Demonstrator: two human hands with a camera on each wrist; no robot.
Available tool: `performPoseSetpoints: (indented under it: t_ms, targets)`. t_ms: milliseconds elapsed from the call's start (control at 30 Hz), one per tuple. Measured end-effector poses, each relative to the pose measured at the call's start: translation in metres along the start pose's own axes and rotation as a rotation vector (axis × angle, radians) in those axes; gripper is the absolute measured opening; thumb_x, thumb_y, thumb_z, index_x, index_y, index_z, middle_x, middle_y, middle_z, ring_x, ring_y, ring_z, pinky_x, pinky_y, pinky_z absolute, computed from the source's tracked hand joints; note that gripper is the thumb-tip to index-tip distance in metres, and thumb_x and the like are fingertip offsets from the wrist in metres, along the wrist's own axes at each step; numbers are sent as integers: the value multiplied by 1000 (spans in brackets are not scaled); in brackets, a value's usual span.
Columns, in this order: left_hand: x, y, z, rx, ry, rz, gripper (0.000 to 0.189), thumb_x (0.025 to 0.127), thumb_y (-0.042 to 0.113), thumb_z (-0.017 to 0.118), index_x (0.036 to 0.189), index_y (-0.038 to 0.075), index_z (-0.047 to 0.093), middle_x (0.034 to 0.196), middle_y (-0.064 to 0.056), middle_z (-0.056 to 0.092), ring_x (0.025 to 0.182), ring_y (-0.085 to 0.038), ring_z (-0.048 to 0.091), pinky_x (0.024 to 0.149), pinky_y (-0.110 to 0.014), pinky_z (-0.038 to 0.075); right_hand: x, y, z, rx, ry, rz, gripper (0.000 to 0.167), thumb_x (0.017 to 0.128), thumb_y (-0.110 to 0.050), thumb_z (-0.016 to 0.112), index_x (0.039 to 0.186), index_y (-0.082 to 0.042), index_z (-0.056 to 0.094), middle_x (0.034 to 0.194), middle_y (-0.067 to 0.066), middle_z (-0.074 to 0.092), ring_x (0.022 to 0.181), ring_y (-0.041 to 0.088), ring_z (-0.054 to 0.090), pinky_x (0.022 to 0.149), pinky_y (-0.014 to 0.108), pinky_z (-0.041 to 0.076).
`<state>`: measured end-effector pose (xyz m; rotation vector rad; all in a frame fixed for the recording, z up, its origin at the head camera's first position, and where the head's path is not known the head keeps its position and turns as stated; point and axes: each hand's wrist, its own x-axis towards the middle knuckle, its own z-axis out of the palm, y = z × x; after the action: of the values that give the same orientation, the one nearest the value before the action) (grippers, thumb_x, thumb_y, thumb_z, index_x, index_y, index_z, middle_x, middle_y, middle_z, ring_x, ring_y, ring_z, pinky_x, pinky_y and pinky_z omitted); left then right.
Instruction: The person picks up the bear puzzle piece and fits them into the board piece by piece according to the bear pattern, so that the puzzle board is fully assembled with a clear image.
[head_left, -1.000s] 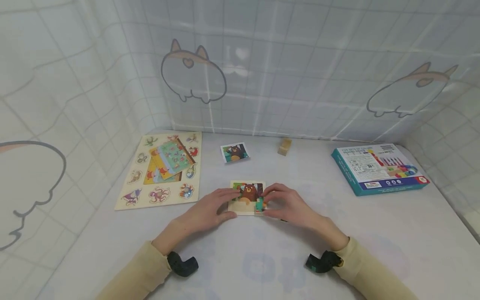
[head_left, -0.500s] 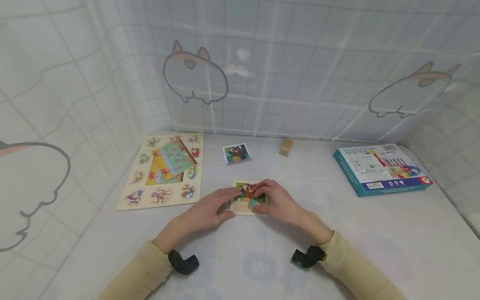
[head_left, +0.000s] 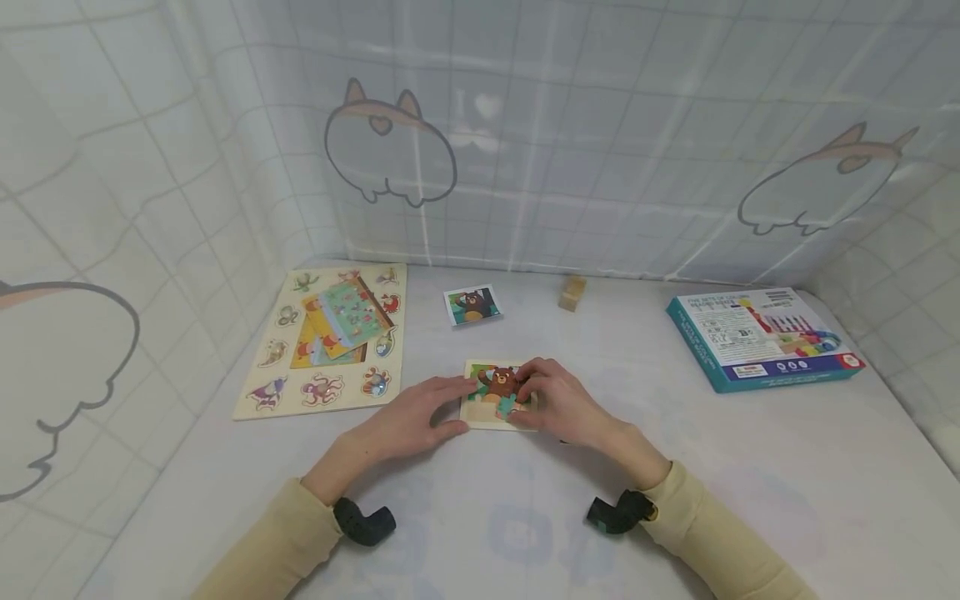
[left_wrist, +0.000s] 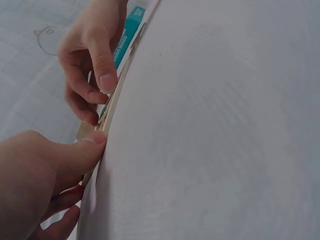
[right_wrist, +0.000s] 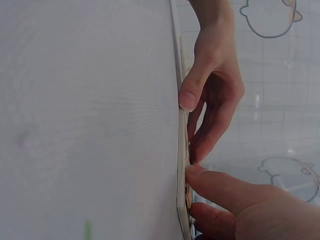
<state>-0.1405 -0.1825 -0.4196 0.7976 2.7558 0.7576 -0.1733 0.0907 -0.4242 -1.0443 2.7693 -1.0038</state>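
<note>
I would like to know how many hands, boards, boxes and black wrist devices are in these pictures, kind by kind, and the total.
Hands: 2 (left hand, right hand)
Boards: 2 (bear board, sea-animal board)
Boxes: 1 (teal box)
Black wrist devices: 2 (left device, right device)
Total: 7

Bear puzzle [head_left: 497,390] partly covered (right side).
</note>
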Motion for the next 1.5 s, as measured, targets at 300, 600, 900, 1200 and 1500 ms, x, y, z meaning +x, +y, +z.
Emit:
performPoseSetpoints:
  t_ms: [300,600,900,1200,1500]
  targets:
    - [1,-3,0,-12,-15,-5,56,97,37,65,148,18,51,155,-3,45,145,-25,39,119,-46,34,2,4,0,-82,26,-90,16,81,-23,83,81,-10,75,116,4,63,107,18,56,93,37,51]
    - [0,-3,0,-14,-16,-18,57,97,38,65,148,19,50,155,-2,45,146,-25,38,118,-47,35,4,3,3,-91,27,-121,19,81,-25,83,86,-8,76,115,3,64,109,17,57,93,36,53]
    - [-1,-4,0,-33,-19,-14,56,97,37,66,148,18,50,155,-2,45,146,-25,38,119,-47,34,9,2,9,5,10,-205,18,82,-20,83,90,-5,77,115,4,65,111,17,58,94,34,53]
    - [-1,-3,2,-52,-15,-18,57,97,37,66,149,19,50,155,-2,46,145,-24,39,118,-47,35,22,-5,20,1,5,-283,15,83,-18,82,89,-6,76,112,4,65,109,18,58,94,32,53]
    - [0,-2,3,-29,12,-4,58,96,38,67,148,19,50,154,-2,46,143,-25,42,117,-48,36,23,-5,23,-21,-15,-274,17,86,-22,80,96,-8,75,116,4,64,113,19,58,96,37,50]
